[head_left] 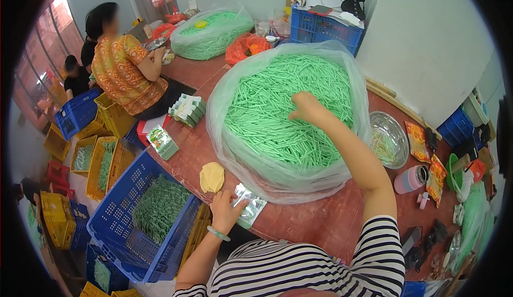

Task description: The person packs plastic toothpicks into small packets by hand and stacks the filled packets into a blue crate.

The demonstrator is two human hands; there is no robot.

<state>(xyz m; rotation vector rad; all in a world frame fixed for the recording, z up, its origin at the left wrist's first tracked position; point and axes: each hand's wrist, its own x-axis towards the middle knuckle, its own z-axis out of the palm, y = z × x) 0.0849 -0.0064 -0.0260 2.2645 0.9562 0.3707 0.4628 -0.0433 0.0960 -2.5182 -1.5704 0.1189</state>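
Observation:
A large clear plastic bag (pixel 216 115) stands wide at the top on the table, heaped with thin light-green sticks (pixel 267 131). My right hand (pixel 308 108) reaches over the heap, fingers bent and closed with their tips down among the sticks; what they hold is hidden. Near the table's front edge, my left hand (pixel 224 210), a pale bangle on its wrist, grips one end of a silver foil packet (pixel 254 205). A crumpled yellow cloth-like piece (pixel 212 177) lies just beyond that hand.
Stacked printed packs (pixel 162 142) and bundled packs (pixel 187 110) stand at the table's left. A blue crate (pixel 120 211) with green sticks is below. Right are a steel bowl (pixel 403 142) and pink bottle (pixel 410 179). A person in orange (pixel 120 72) works beside another bag (pixel 179 43).

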